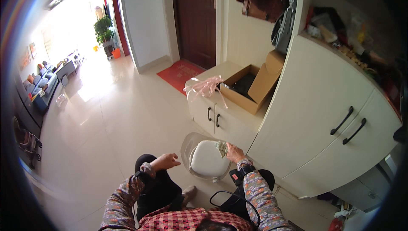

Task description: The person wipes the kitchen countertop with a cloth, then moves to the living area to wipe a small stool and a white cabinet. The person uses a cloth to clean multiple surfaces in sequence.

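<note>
A small chair with a white padded seat (208,159) and a translucent curved backrest (188,145) stands on the floor in front of my knees. My right hand (235,153) grips a crumpled pale green patterned cloth (222,148), which touches the seat's far right edge. To the left of the chair, my left hand (166,161) hovers over my left knee with loosely bent fingers and nothing in it. A black device is strapped on my right wrist, and a black cable loops across my lap.
A low cream cabinet (229,121) beyond the chair bears pink ribbon (207,87) and an open cardboard box (242,89) with dark contents. A tall cream cabinet (312,113) rises close on the right. A red mat (180,73) lies before the dark door (196,20).
</note>
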Motion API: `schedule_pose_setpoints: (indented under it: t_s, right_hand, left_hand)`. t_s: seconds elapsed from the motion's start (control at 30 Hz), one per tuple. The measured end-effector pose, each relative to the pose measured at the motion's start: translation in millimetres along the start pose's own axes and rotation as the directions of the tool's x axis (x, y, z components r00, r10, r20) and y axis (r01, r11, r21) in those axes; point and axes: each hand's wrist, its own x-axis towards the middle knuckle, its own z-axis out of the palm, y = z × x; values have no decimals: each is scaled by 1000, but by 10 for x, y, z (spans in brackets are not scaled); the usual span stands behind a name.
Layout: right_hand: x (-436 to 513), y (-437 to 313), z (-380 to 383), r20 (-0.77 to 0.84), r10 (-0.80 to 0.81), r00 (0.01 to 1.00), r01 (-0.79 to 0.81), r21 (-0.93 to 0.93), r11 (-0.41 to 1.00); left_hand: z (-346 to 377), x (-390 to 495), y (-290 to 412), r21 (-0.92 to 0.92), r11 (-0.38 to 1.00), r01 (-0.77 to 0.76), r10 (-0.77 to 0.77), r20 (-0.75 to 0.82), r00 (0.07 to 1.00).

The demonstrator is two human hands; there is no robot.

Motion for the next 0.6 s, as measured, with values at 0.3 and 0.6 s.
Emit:
schedule_pose_setpoints:
  t_s: [0.3, 0.6]
  right_hand:
    - [-523, -233, 380, 10, 36, 999, -37, 95, 995]
    - [-659, -325, 815, -8, 162, 987, -162, 3, 987]
  left_hand:
    - [492, 223, -283, -102, 995, -8, -19, -259, 966]
    - [1196, 593, -942, -446, 872, 202, -366, -318, 874]
